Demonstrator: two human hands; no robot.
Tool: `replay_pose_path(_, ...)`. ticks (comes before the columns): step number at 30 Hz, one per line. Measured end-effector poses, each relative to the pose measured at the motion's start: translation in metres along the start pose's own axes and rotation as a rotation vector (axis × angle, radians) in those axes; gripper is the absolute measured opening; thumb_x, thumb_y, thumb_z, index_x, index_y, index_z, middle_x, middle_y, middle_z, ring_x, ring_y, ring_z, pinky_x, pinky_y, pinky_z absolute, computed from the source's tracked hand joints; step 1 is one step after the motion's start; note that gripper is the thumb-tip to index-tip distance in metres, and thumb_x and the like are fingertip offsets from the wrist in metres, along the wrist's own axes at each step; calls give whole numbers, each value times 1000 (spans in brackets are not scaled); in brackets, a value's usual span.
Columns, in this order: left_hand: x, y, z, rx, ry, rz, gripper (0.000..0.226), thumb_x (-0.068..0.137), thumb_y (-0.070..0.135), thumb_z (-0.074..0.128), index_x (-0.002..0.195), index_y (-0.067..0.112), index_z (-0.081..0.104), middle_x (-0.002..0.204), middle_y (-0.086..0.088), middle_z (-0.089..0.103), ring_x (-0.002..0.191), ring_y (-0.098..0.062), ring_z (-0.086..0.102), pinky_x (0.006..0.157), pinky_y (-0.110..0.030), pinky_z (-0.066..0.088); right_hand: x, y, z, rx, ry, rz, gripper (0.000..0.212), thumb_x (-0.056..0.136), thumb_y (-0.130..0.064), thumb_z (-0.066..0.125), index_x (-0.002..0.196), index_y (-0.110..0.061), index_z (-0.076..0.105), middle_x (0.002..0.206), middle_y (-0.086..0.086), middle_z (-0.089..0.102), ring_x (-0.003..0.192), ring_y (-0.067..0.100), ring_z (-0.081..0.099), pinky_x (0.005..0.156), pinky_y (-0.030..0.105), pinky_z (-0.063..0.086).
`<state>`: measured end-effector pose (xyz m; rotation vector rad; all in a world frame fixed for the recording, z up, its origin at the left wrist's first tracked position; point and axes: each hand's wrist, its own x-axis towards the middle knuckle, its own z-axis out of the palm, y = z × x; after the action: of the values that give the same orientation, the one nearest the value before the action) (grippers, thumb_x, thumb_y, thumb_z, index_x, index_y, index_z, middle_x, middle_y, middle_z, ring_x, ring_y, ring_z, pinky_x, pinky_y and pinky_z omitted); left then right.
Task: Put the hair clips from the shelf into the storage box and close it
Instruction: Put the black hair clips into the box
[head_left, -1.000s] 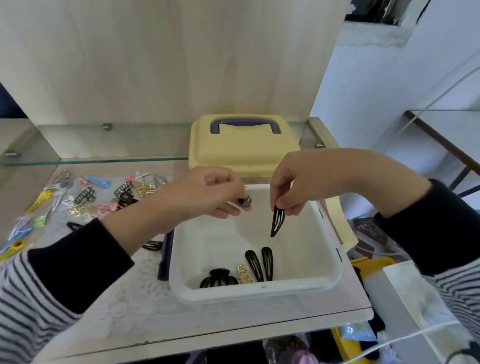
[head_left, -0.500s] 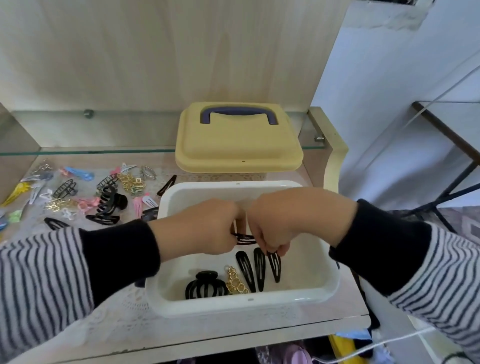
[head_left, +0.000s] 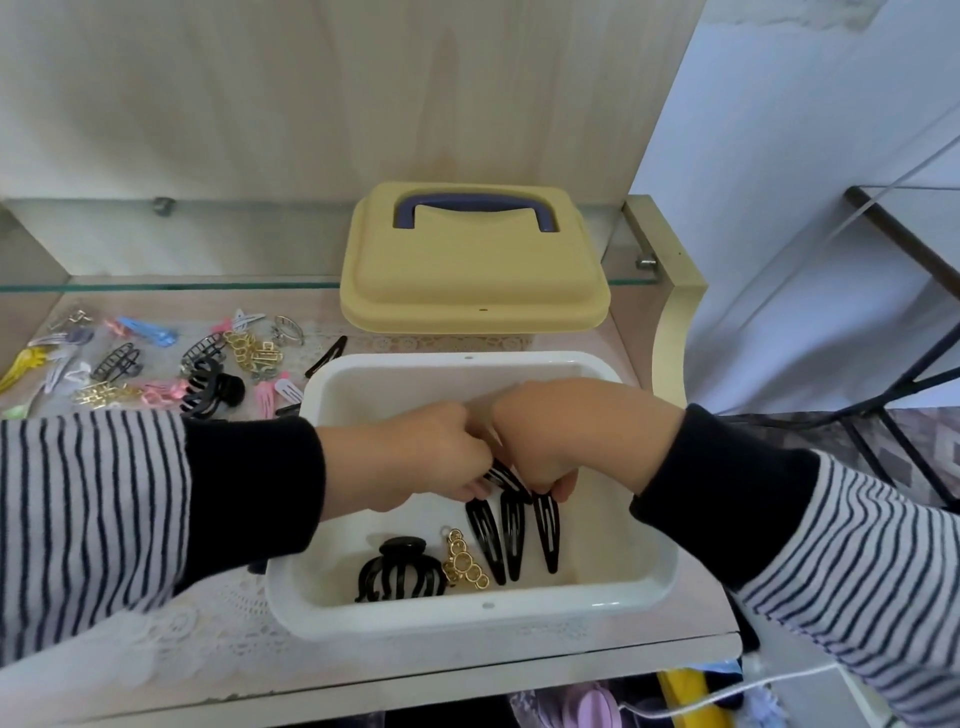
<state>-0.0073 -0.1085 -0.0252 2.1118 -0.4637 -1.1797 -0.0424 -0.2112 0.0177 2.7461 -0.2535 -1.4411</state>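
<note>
The white storage box (head_left: 467, 621) stands open at the shelf's front edge. On its floor lie a black claw clip (head_left: 400, 571), a gold clip (head_left: 464, 558) and two black snap clips (head_left: 498, 543) side by side. Both hands reach down into the box, knuckles touching. My left hand (head_left: 415, 457) pinches a black snap clip (head_left: 503, 477) that sticks out to the right. My right hand (head_left: 550, 441) pinches the top end of a third black snap clip (head_left: 547, 532), which lies on the floor beside the other two. The yellow lid (head_left: 472, 280) with a blue handle rests behind the box.
Several coloured, gold and black hair clips (head_left: 156, 364) are scattered on the shelf to the left, among them a black claw clip (head_left: 213, 389). A glass shelf (head_left: 156, 285) runs across at the back. A metal rack (head_left: 893, 332) stands at the right.
Both hands have dropped from above the box down into it. The right hand's snap clip went from hanging in the air to lying beside the two on the floor.
</note>
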Motion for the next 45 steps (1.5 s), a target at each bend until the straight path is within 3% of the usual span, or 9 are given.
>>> replay_pose_path(3, -3, 4, 2, -58, -3, -28, 29, 91, -1, 37, 89, 16, 60, 94, -16, 72, 74, -10, 70, 74, -22, 58, -2, -1, -1, -1, 13, 18, 13, 93, -8, 53, 99, -8, 65, 78, 1, 65, 27, 6, 50, 60, 21, 45)
replay_pose_path(6, -4, 5, 3, -103, -12, -40, 23, 92, -3, 41, 91, 15, 55, 92, -14, 69, 71, -11, 70, 77, -25, 58, -3, 0, 0, 25, 34, 6, 27, 92, -6, 56, 118, -7, 61, 104, 7, 68, 55, 15, 57, 71, 26, 51)
replay_pose_path(9, -5, 5, 5, -171, -42, -45, 19, 90, -7, 50, 104, 6, 56, 86, -13, 67, 73, -14, 69, 82, -28, 58, -5, 1, 2, 48, 70, -11, 8, 91, -4, 56, 85, -9, 58, 96, 8, 65, 63, 20, 57, 72, 28, 52)
replay_pose_path(12, -6, 8, 4, -194, -53, -58, 20, 89, -8, 53, 106, 2, 57, 88, -13, 66, 72, -14, 68, 73, -23, 58, -9, 2, 3, -4, 113, -31, 29, 92, -5, 55, 66, -14, 44, 90, 5, 56, 88, 22, 62, 68, 25, 47)
replay_pose_path(16, -8, 11, 2, -129, -54, -53, 16, 91, -3, 54, 92, 12, 60, 88, -6, 66, 71, -11, 66, 71, -20, 56, -14, 3, 1, -37, 110, -7, 18, 91, -5, 56, 108, -6, 62, 113, 8, 63, 107, 22, 61, 75, 27, 44)
replay_pose_path(21, -10, 12, 7, 79, -30, 19, 10, 83, 11, 69, 79, 19, 63, 76, -6, 65, 74, -19, 58, 85, -36, 54, -11, 5, 3, 32, 114, 13, 23, 91, -5, 56, 113, -6, 61, 105, 8, 62, 101, 22, 62, 72, 28, 45)
replay_pose_path(36, -5, 7, 15, 579, 51, 284, 21, 81, 32, 71, 99, 21, 70, 84, 12, 61, 84, -9, 57, 77, -24, 47, 6, 8, 9, 239, 30, 6, 23, 91, -3, 56, 112, -7, 65, 113, 12, 64, 97, 30, 65, 89, 38, 53)
replay_pose_path(41, -6, 10, 5, 674, 51, 298, 12, 86, 24, 65, 88, 30, 55, 88, 14, 51, 90, -10, 52, 81, -22, 44, 3, 13, 9, 342, 108, 11, 19, 88, 0, 53, 105, -8, 59, 81, 8, 57, 56, 22, 52, 50, 29, 47)
replay_pose_path(45, -9, 10, -1, 704, 26, 262, 18, 88, 18, 60, 99, 30, 53, 98, 13, 52, 98, -11, 54, 87, -23, 46, -3, 10, 11, 306, 232, -56, 17, 86, -3, 55, 100, -12, 59, 78, 4, 57, 67, 22, 54, 56, 28, 48)
